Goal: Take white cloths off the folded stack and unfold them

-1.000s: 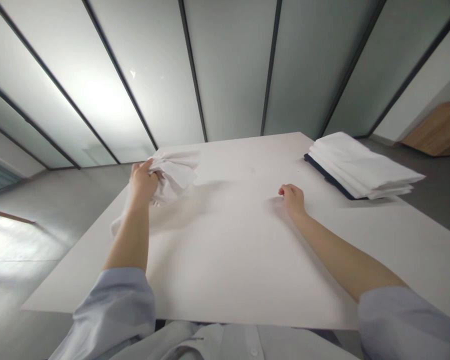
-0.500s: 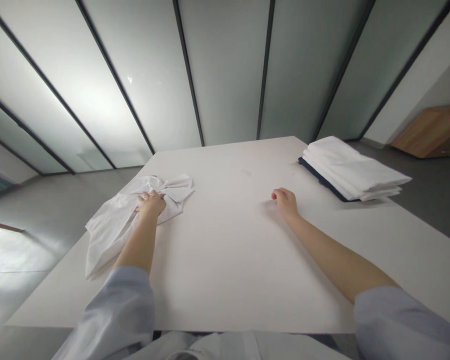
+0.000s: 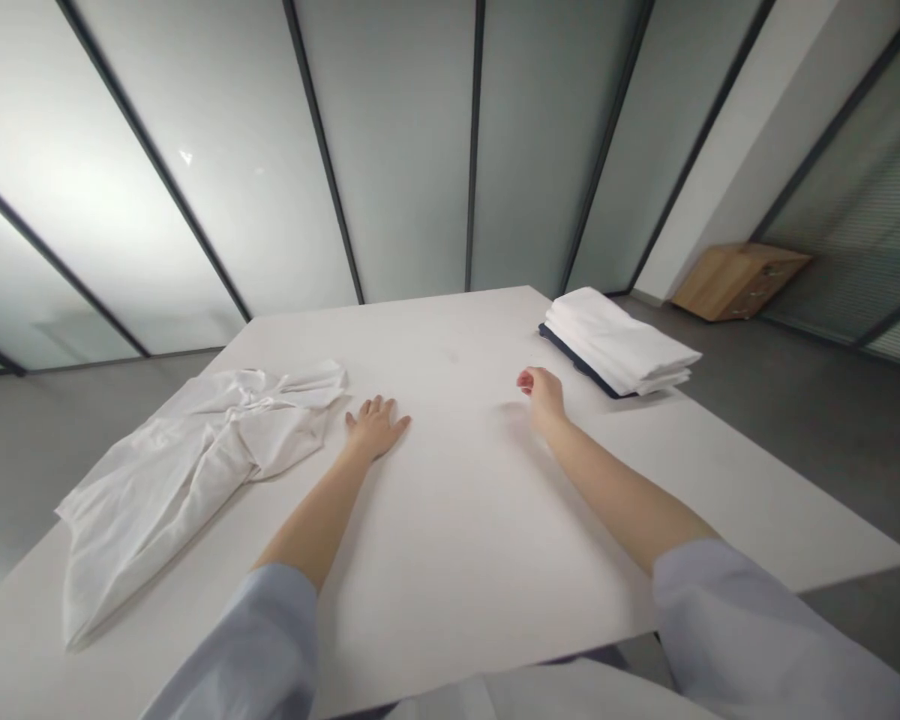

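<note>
My left hand lies flat on the white table, fingers spread, holding nothing. Just left of it is a crumpled white cloth, bunched at its far part and spread out toward the table's left edge; a small gap separates it from the fingers. My right hand is held over the middle right of the table with its fingers curled in, and nothing shows in it. Farther right, apart from that hand, sits a stack of folded white cloths with a dark navy cloth at the bottom.
Frosted glass panels with dark frames stand behind the table. A wooden cabinet is on the grey floor at the far right, beside a light pillar.
My left hand has let go of the white cloth and moved right onto the bare tabletop. The view has turned to the right. My right hand stays curled.
</note>
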A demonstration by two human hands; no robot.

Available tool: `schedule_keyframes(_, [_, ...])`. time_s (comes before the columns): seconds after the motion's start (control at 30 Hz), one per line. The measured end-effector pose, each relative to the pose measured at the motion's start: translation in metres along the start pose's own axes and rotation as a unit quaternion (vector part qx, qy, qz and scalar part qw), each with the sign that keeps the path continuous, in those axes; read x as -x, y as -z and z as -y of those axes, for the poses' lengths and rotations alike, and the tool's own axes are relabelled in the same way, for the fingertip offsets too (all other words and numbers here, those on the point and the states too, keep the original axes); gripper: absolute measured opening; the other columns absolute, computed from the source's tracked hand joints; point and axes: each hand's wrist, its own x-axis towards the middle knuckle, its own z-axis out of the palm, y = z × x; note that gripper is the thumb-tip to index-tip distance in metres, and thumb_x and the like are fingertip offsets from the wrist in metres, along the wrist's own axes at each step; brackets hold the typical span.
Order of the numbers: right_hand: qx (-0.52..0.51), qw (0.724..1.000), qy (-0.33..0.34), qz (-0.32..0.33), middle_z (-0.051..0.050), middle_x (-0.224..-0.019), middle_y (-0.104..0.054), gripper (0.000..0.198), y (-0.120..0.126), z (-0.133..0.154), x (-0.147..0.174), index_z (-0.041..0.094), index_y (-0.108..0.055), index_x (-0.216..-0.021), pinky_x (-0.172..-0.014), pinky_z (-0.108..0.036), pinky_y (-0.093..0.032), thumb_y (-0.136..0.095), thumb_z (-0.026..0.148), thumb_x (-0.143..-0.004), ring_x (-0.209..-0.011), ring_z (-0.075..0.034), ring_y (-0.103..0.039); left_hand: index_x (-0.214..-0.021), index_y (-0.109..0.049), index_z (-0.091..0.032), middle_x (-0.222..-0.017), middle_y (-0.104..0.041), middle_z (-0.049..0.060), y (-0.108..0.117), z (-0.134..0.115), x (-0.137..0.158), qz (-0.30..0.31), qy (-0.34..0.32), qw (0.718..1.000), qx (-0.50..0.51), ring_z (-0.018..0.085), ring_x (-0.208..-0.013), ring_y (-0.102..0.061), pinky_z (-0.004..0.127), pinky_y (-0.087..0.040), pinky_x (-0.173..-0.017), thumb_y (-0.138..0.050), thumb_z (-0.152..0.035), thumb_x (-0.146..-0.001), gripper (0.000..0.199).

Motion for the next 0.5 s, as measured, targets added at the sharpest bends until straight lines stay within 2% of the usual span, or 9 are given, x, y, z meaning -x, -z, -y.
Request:
schedule_keyframes(0.07, [-0.035,0.997,-0.015,-0.065,-0.001,-0.064,-0.056,0.012,0.018,0.012,-0.024,0.024,-0.049,-0.067,-0.066,-0.031,-0.046,-0.044,0.034,-0.07,-0.068,-0.019,-0.058,-0.144,-0.042,-0.026,-0.157,-0.03,0.015,0.0,0.006,-0.005,0.0,0.002,1.0,0.003,0.036,-0.142,-0.028,0.066,-0.023,-0.108,-0.032,-0.06,-0.092,0.063])
schedule_keyframes(0.13, [-0.012,0.989,0.048,-0.14,-0.001,-0.068,-0.055,0.009,0.047,0.026,-0.049,0.023,-0.049,-0.071,-0.07,-0.033,-0.046,-0.045,0.031,-0.071,-0.072,-0.02,-0.057,-0.145,-0.041,-0.026,-0.157,-0.03,0.014,0.0,0.009,-0.006,-0.003,0.002,1.0,0.0,0.036,-0.143,-0.028,0.066,-0.022,-0.109,-0.032,-0.059,-0.092,0.063])
schedule_keyframes(0.2, [0.07,0.963,0.142,-0.218,-0.005,-0.076,-0.056,0.006,0.085,0.039,-0.071,0.022,-0.05,-0.072,-0.081,-0.038,-0.044,-0.046,0.027,-0.072,-0.083,-0.022,-0.056,-0.145,-0.041,-0.024,-0.157,-0.03,0.014,0.0,0.009,-0.006,-0.006,0.0,1.0,-0.004,0.035,-0.143,-0.027,0.066,-0.022,-0.109,-0.032,-0.059,-0.092,0.064])
schedule_keyframes(0.23, [0.127,0.943,0.164,-0.258,-0.008,-0.083,-0.057,0.005,0.105,0.044,-0.08,0.022,-0.051,-0.073,-0.086,-0.041,-0.041,-0.047,0.025,-0.073,-0.09,-0.024,-0.054,-0.145,-0.041,-0.023,-0.157,-0.03,0.015,-0.001,0.008,-0.005,-0.007,-0.002,1.0,-0.005,0.035,-0.143,-0.026,0.066,-0.022,-0.109,-0.032,-0.058,-0.092,0.064])
schedule_keyframes(0.3, [0.241,0.905,0.126,-0.327,-0.015,-0.098,-0.056,0.005,0.143,0.052,-0.092,0.022,-0.054,-0.076,-0.089,-0.047,-0.036,-0.05,0.025,-0.075,-0.103,-0.03,-0.047,-0.145,-0.041,-0.023,-0.157,-0.03,0.015,-0.002,0.007,-0.004,-0.009,-0.006,1.0,-0.003,0.035,-0.143,-0.026,0.065,-0.022,-0.11,-0.031,-0.057,-0.093,0.063])
schedule_keyframes(0.33, [0.287,0.892,0.077,-0.34,-0.018,-0.103,-0.055,0.005,0.159,0.053,-0.096,0.022,-0.055,-0.076,-0.088,-0.05,-0.034,-0.052,0.026,-0.075,-0.107,-0.032,-0.044,-0.145,-0.042,-0.023,-0.156,-0.03,0.015,-0.003,0.007,-0.003,-0.012,-0.007,1.0,-0.002,0.035,-0.143,-0.027,0.065,-0.022,-0.11,-0.032,-0.057,-0.093,0.063])
schedule_keyframes(0.43, [0.388,0.876,-0.073,-0.277,-0.024,-0.098,-0.055,0.014,0.19,0.051,-0.102,0.021,-0.051,-0.065,-0.085,-0.052,-0.029,-0.064,0.025,-0.069,-0.109,-0.037,-0.041,-0.144,-0.043,-0.023,-0.156,-0.031,0.016,-0.003,0.007,-0.002,-0.018,-0.01,1.0,-0.001,0.035,-0.143,-0.028,0.065,-0.022,-0.109,-0.032,-0.056,-0.093,0.061])
schedule_keyframes(0.47, [0.404,0.874,-0.08,-0.259,-0.023,-0.093,-0.056,0.019,0.195,0.05,-0.103,0.022,-0.048,-0.06,-0.085,-0.052,-0.028,-0.066,0.025,-0.067,-0.108,-0.037,-0.042,-0.144,-0.043,-0.023,-0.156,-0.032,0.016,-0.003,0.007,-0.002,-0.02,-0.011,1.0,-0.001,0.036,-0.143,-0.028,0.065,-0.023,-0.109,-0.032,-0.056,-0.093,0.061])
schedule_keyframes(0.5, [0.405,0.881,-0.041,-0.241,-0.023,-0.087,-0.056,0.023,0.197,0.048,-0.104,0.023,-0.045,-0.057,-0.084,-0.052,-0.027,-0.066,0.024,-0.067,-0.107,-0.038,-0.043,-0.144,-0.043,-0.023,-0.155,-0.032,0.016,-0.003,0.007,-0.002,-0.021,-0.012,1.0,-0.002,0.036,-0.142,-0.028,0.065,-0.023,-0.109,-0.032,-0.056,-0.093,0.061])
